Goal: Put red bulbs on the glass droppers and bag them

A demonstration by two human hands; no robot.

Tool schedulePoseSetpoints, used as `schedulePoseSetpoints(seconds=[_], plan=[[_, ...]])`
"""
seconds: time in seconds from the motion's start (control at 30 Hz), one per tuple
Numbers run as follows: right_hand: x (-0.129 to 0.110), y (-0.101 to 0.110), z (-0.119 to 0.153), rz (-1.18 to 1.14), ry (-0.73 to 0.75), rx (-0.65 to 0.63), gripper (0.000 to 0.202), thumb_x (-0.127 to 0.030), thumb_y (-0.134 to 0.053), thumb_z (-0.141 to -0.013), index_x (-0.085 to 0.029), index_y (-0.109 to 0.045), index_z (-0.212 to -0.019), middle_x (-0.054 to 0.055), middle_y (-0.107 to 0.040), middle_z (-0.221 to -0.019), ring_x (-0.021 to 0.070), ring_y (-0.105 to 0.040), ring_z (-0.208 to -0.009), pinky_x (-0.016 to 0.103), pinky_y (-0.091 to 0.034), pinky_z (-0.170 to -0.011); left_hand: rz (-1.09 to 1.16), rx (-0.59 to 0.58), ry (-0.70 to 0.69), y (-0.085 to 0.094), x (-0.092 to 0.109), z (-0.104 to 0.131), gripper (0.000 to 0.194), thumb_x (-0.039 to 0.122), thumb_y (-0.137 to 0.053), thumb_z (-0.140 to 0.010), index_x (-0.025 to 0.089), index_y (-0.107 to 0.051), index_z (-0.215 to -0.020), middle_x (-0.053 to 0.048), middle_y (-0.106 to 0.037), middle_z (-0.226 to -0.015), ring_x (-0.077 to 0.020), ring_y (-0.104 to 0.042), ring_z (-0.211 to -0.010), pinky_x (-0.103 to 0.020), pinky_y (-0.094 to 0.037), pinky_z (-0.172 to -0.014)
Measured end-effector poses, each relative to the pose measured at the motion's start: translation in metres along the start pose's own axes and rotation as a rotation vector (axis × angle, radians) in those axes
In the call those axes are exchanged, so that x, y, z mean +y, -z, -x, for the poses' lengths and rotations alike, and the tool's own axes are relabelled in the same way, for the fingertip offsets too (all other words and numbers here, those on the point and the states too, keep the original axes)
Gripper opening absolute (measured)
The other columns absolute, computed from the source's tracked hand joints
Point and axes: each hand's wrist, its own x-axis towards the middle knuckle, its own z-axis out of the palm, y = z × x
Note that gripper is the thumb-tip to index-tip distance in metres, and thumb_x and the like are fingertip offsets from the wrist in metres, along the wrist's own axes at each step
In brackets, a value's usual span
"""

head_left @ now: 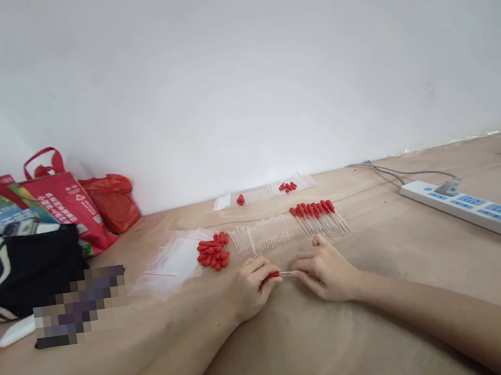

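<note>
From here I've L hand [254, 282] gripping red bulb [272, 275], R hand [326, 270] pinching tube [286, 274] btwn them; bulb-topped row [314, 210] beyond R looks done, loose bulbs [213, 252] & bare tubes [259, 235] beyond L remain.

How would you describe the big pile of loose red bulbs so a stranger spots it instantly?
On the brown table, find the nearest plastic bags left of the clear tubes. The pile sits between them, beyond the left hand. Unlike the red-topped droppers farther right, its bulbs lie heaped, with no tubes attached.
</note>
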Motion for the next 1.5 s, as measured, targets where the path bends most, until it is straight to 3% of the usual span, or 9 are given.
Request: schedulePoseSetpoints(seconds=[0.1,0.17,0.27,0.4,0.53,0.8,1.07,1.3,1.5], plan=[[0.003,0.008,0.001,0.079,0.031,-0.024,0.021,-0.023,-0.042,-0.079,-0.018,-0.06,-0.068,0.003,-0.061,-0.064,0.0131,-0.045,-0.065,0.03,-0.018,-0.063,0.009,0.011,0.036,0.001,-0.001,0.001,0.014,0.021,-0.045,-0.084,0.017,-0.055,-0.093,-0.004,-0.057,-0.081,-0.0144,-0.052,-0.073,-0.027,-0.042,-0.069],[0.012,0.012,0.0,0.103,-0.042,-0.022,0.021,-0.023,-0.043,-0.078,-0.018,-0.06,-0.066,0.003,-0.061,-0.064,0.014,-0.047,-0.066,0.029,-0.021,-0.064,0.006,0.046,0.112,0.002,-0.003,0.002,0.023,0.02,-0.046,-0.083,0.018,-0.049,-0.105,-0.006,-0.055,-0.091,-0.0148,-0.052,-0.077,-0.028,-0.043,-0.072],[0.034,0.016,-0.007,0.021,-0.308,0.039,0.025,-0.024,-0.04,-0.08,-0.019,-0.061,-0.068,0.003,-0.063,-0.068,0.014,-0.051,-0.064,0.027,-0.027,-0.063,0.01,0.079,0.228,0.005,-0.007,0.002,0.03,0.019,-0.048,-0.081,0.019,-0.042,-0.111,-0.006,-0.05,-0.097,-0.0141,-0.051,-0.075,-0.03,-0.044,-0.073],[0.063,0.014,-0.029,-0.029,-0.681,0.183,0.025,-0.033,-0.04,-0.08,-0.02,-0.061,-0.084,0.003,-0.065,-0.077,0.0154,-0.056,-0.07,0.026,-0.031,-0.064,0.07,-0.043,0.237,0.007,-0.01,0.002,0.019,0.019,-0.046,-0.081,0.019,-0.049,-0.1,-0.004,-0.049,-0.09,-0.0129,-0.05,-0.071,-0.027,-0.044,-0.067],[0.073,0.002,-0.052,0.096,-0.829,0.193,0.025,-0.032,-0.039,-0.081,-0.018,-0.057,-0.092,0.006,-0.065,-0.079,0.019,-0.056,-0.079,0.029,-0.029,-0.073,0.105,-0.095,0.242,0.008,-0.011,0.001,0.012,0.019,-0.046,-0.081,0.017,-0.054,-0.091,-0.004,-0.049,-0.088,-0.0124,-0.051,-0.07,-0.024,-0.044,-0.063],[0.078,-0.016,-0.06,0.238,-0.86,0.108,0.022,-0.026,-0.039,-0.078,-0.014,-0.053,-0.09,0.009,-0.064,-0.082,0.0224,-0.056,-0.082,0.033,-0.025,-0.073,0.105,-0.131,0.24,0.01,-0.013,0.0,0.01,0.017,-0.047,-0.08,0.016,-0.057,-0.084,-0.003,-0.054,-0.083,-0.0138,-0.053,-0.074,-0.025,-0.043,-0.067],[0.071,-0.013,-0.065,0.36,-0.786,0.091,0.025,-0.027,-0.037,-0.078,-0.013,-0.057,-0.087,0.013,-0.064,-0.08,0.0229,-0.056,-0.078,0.036,-0.023,-0.075,0.073,-0.132,0.244,0.01,-0.009,-0.002,0.01,0.017,-0.048,-0.079,0.017,-0.057,-0.084,-0.004,-0.057,-0.083,-0.0148,-0.054,-0.076,-0.027,-0.043,-0.07],[0.057,-0.016,-0.086,0.265,-0.836,0.005,0.03,-0.03,-0.039,-0.078,-0.013,-0.063,-0.081,0.015,-0.064,-0.086,0.0235,-0.057,-0.082,0.036,-0.024,-0.077,-0.468,0.047,0.387,0.033,-0.034,0.002,0.011,0.024,-0.05,-0.077,0.017,-0.059,-0.076,-0.006,-0.059,-0.08,-0.0225,-0.054,-0.078,-0.035,-0.038,-0.068],[0.052,-0.02,-0.1,0.187,-0.892,-0.065,0.025,-0.023,-0.045,-0.073,-0.013,-0.065,-0.084,0.016,-0.064,-0.09,0.024,-0.058,-0.082,0.039,-0.023,-0.079,-0.764,-0.091,0.492,0.055,-0.043,0.008,0.015,0.026,-0.047,-0.078,0.016,-0.059,-0.076,-0.009,-0.059,-0.083,-0.0256,-0.053,-0.079,-0.035,-0.035,-0.065]])
